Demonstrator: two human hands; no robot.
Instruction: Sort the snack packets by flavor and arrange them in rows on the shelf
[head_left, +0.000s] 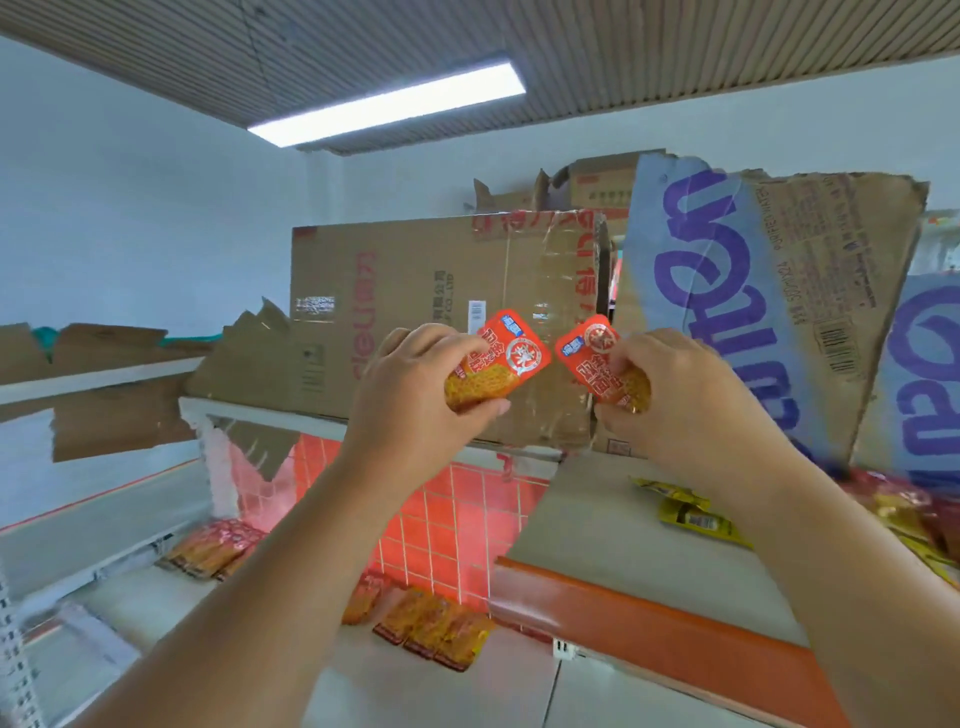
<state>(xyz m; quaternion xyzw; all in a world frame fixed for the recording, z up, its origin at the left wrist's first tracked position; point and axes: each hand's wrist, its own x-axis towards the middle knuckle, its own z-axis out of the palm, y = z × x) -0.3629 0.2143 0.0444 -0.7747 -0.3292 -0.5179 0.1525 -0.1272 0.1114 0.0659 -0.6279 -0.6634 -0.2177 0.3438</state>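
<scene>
The left hand (415, 384) grips one orange snack packet (501, 358); the right hand (680, 400) pinches another orange packet (602, 364) just beside it, above the shelf (597, 519).

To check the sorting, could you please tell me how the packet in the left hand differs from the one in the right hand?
The left-hand packet leans top-right, the right-hand packet top-left. The left hand grips its packet's lower-left end, the right hand its lower-right end. Both look the same: orange-red, round seal, blue tag.
</scene>
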